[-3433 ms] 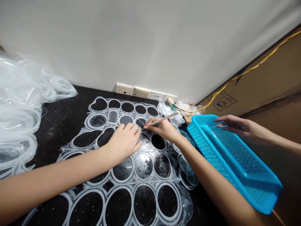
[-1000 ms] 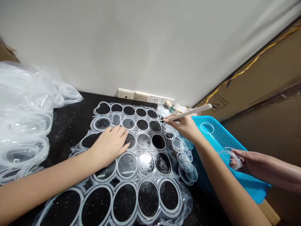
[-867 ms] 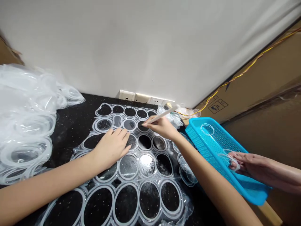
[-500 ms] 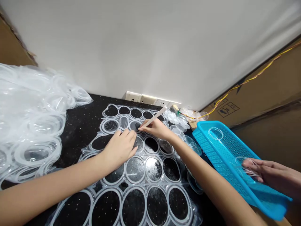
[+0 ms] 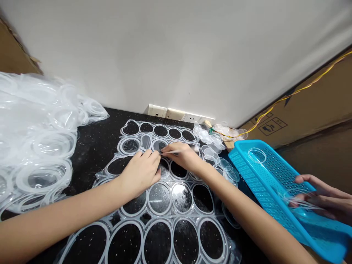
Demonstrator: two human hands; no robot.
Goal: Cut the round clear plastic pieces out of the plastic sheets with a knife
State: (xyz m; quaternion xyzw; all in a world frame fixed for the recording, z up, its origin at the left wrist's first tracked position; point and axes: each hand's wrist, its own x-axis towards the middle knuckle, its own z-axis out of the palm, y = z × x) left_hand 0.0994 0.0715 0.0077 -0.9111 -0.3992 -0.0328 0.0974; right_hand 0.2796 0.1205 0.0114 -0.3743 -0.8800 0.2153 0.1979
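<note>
At nine o'clock, a heap of clear plastic [image 5: 41, 135] crowds the black table [image 5: 92, 146]. Centre to six o'clock lies the ringed plastic sheet [image 5: 159, 198]; loose clear discs [image 5: 205, 136] lie at one o'clock, a blue basket [image 5: 253, 183] at four (another person's hand [image 5: 321, 196] there holds thin rings [image 5: 301, 200]). The left hand [image 5: 141, 170] rests palm-down on the sheet, thumb spread from the fingers. The right hand's fingers pinch a pale, blurred stick [image 5: 176, 151], its forearm covering some discs.
</note>
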